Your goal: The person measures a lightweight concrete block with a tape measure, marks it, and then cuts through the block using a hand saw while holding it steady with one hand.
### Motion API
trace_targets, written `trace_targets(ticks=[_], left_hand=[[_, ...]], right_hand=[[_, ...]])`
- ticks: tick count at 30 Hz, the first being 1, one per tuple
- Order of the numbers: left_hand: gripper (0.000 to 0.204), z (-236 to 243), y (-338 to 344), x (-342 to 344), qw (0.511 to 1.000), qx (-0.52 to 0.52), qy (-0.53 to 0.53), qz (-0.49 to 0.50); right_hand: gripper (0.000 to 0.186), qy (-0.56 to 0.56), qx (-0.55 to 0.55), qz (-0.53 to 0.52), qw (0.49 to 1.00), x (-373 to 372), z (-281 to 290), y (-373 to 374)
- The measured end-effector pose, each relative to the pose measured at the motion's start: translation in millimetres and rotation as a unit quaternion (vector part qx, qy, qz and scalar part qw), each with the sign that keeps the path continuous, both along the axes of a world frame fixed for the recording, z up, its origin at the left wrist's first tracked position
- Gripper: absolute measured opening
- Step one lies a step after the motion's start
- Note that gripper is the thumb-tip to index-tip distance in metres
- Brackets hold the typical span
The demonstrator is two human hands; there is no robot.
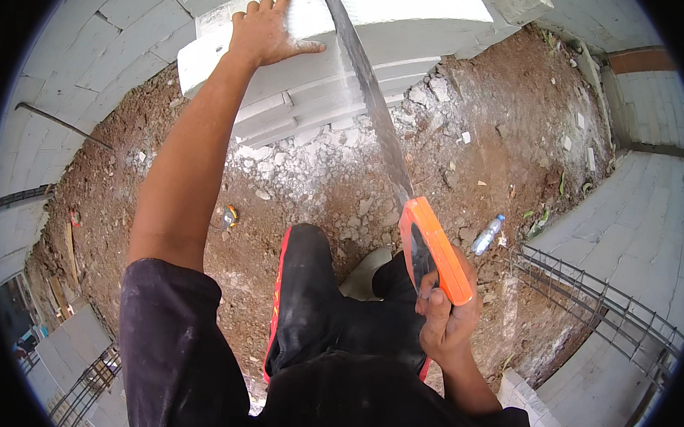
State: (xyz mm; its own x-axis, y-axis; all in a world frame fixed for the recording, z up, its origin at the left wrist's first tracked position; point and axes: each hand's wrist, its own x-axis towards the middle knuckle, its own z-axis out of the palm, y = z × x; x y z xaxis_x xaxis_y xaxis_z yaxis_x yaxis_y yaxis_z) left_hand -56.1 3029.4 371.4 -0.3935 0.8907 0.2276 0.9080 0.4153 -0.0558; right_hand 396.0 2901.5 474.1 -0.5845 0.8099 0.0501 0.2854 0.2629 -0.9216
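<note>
My left hand [277, 35] rests spread on top of a white lightweight block [398, 11], its thumb out toward the right and its fingertips over the block's upper side. Just right of that hand, a long steel handsaw blade [375, 105] crosses the block, which has white dust on the face below the cut. My right hand [446, 316] is closed around the saw's orange and black handle [443, 251], low and right of centre. The block lies on a stack of similar pale blocks [277, 121]; how deep the blade sits in it I cannot tell.
My legs stand on rubble-strewn soil [491, 138]. A plastic bottle [486, 238] lies right of the saw, beside a steel rebar cage [597, 294]. A small tape measure [229, 216] lies left of my legs. Block walls [113, 40] surround the ground, with a bar [63, 126] at the left.
</note>
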Motion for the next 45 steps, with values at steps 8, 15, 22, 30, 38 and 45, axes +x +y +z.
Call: trace_targets(ticks=[8, 15, 22, 30, 38, 45], left_hand=[[0.118, 15, -4, 7, 0.996, -0.05, -0.074, 0.022], [0.119, 29, 10, 0, 0.995, -0.064, -0.077, 0.015], [0.118, 30, 20, -28, 0.991, -0.064, -0.113, 0.017], [0.116, 29, 3, -5, 0.993, -0.077, -0.088, 0.024], [0.112, 32, -4, -7, 0.991, -0.085, -0.092, 0.045], [0.111, 26, 3, 0, 0.994, -0.065, -0.089, 0.029]], right_hand=[[0.038, -0.132, -0.051, 0.005, 0.99, -161, 47, 119], [0.041, -0.144, -0.06, -0.024, 0.987, -35, 90, 50], [0.038, -0.132, -0.051, -0.005, 0.99, -178, 60, 145], [0.035, -0.144, 0.029, 0.0, 0.989, -85, 120, 73], [0.034, -0.209, -0.042, 0.018, 0.977, -143, 111, 106], [0.034, -0.248, -0.101, 0.0, 0.963, -155, 111, 117]])
